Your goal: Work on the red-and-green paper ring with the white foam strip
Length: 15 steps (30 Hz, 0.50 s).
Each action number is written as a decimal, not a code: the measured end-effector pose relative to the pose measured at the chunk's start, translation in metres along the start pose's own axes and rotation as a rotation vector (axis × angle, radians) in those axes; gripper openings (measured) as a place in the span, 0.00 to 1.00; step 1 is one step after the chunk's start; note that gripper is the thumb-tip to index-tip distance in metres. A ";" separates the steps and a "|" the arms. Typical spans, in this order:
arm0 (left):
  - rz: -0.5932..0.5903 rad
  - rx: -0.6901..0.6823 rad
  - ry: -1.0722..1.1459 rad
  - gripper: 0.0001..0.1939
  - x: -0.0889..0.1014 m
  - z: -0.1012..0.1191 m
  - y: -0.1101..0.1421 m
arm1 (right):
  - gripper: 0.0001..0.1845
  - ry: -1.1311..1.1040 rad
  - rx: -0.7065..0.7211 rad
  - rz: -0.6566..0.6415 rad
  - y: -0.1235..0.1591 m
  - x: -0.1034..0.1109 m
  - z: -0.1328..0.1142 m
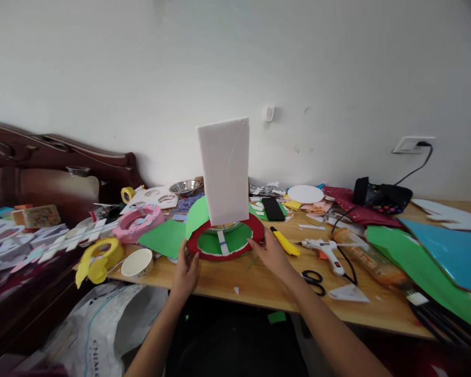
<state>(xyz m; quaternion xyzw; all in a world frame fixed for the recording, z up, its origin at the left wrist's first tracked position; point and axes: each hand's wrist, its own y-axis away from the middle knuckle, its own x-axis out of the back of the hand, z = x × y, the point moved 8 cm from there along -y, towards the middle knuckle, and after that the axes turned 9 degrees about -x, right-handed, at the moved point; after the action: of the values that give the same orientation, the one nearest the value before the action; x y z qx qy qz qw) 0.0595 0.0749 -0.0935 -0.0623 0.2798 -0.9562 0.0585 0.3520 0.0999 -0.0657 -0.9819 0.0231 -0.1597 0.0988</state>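
Note:
A red paper ring (255, 230) with a green centre lies on the wooden table (259, 288), and a tall white foam block (224, 170) stands upright in its middle. My left hand (186, 269) grips the ring's near left edge, fingers curled on it. My right hand (270, 254) touches the ring's near right edge with its fingertips. A green paper sheet (163, 238) lies just left of the ring.
A yellow box cutter (284, 242), white glue gun (325, 250) and black scissors (314, 280) lie right of my right hand. Tape roll (137, 263), yellow (98, 259) and pink (137, 222) paper rings sit left. Green and blue sheets (447, 256) fill the right; a black phone (273, 209) lies behind.

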 end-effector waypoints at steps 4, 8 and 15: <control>0.034 -0.011 0.033 0.33 0.001 0.018 0.002 | 0.32 -0.065 -0.004 0.006 0.006 0.001 -0.004; 0.063 0.007 0.035 0.31 0.004 0.027 0.005 | 0.33 -0.222 -0.024 0.054 0.013 0.002 -0.008; 0.035 -0.136 -0.139 0.31 0.017 0.058 0.010 | 0.24 -0.268 -0.041 0.129 0.031 0.013 -0.029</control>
<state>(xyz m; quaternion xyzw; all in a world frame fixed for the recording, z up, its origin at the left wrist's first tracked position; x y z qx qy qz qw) 0.0524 0.0337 -0.0487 -0.1273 0.3402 -0.9273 0.0901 0.3548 0.0632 -0.0405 -0.9927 0.0761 -0.0200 0.0911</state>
